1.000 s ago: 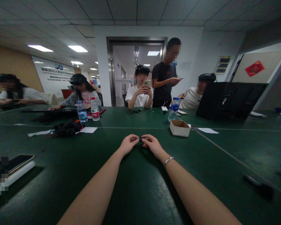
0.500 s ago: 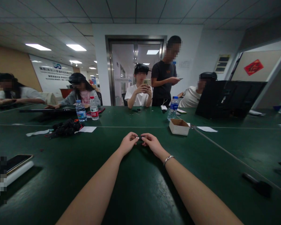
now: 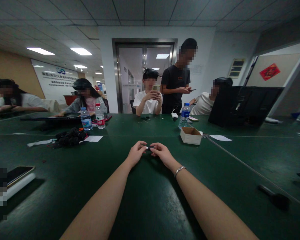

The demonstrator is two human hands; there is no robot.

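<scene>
- Evidently your left hand [image 3: 136, 153] and right hand [image 3: 163, 152] pinch a small, bright-tipped black object [image 3: 149, 148] between their fingertips.
- Should either pinch slacken, it could drop onto the green desk [image 3: 145, 200] beneath.

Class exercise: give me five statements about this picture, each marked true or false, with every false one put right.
1. The fingertips of the left hand and right hand meet at a small dark object. True.
2. Jewellery is worn on the left wrist. False: the silver bracelet is on the right wrist.
3. The open box sits beyond the hands and to their right. True.
4. The red-capped bottle stands beside the open box. False: it stands near a blue-capped bottle, to the left of the hands.
5. The standing person wears a dark top. True.
</scene>
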